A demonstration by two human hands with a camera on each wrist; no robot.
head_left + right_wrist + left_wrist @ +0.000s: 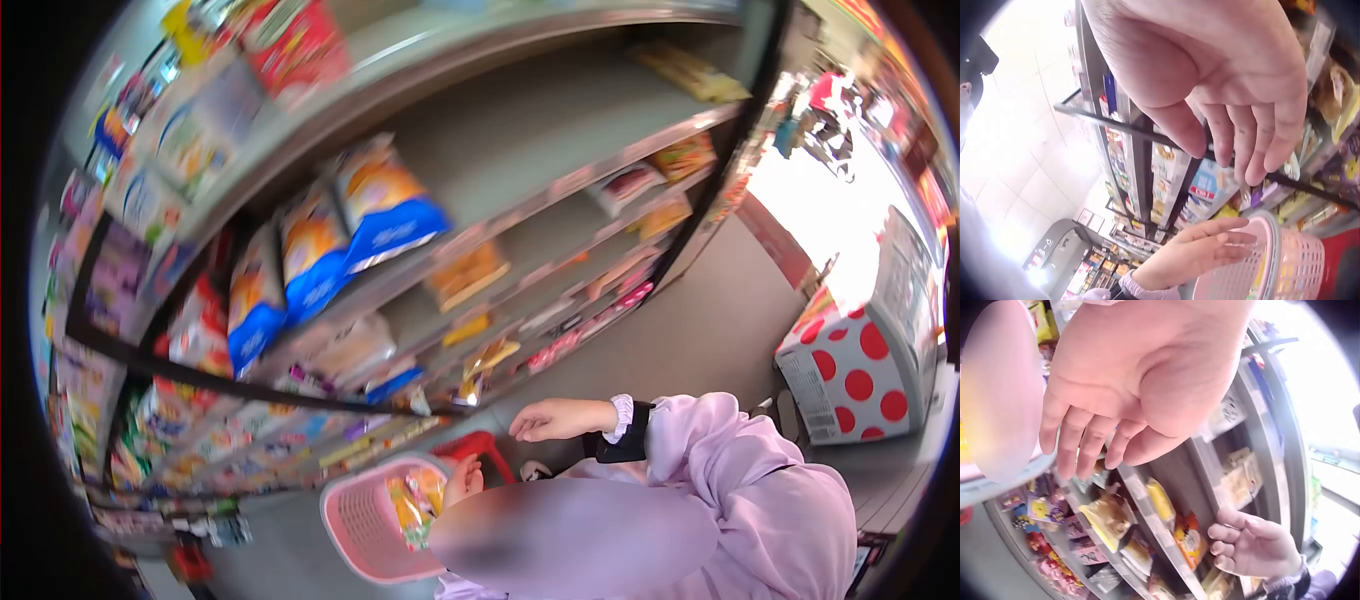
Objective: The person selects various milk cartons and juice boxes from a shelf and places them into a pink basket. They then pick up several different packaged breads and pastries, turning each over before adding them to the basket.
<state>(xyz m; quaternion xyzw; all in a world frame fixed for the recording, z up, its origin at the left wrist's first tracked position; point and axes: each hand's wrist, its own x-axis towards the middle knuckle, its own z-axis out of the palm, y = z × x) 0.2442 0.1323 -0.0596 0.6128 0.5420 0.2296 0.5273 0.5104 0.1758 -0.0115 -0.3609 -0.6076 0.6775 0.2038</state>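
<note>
My left hand is at the rim of a pink plastic basket, fingers loosely extended and holding nothing. In the right wrist view the fingers of this left hand overlap the basket's rim. Colourful packaged food lies in the basket. My right hand, above a black wristband, hangs relaxed in front of the shelves with nothing in it. From the left wrist, this right hand shows gently bent fingers near an orange snack packet.
Shelves curve across the view, holding blue-bottomed bread bags and other packets. A red object stands behind the basket. On the right are a white box with red dots and a bright opening with a person in red.
</note>
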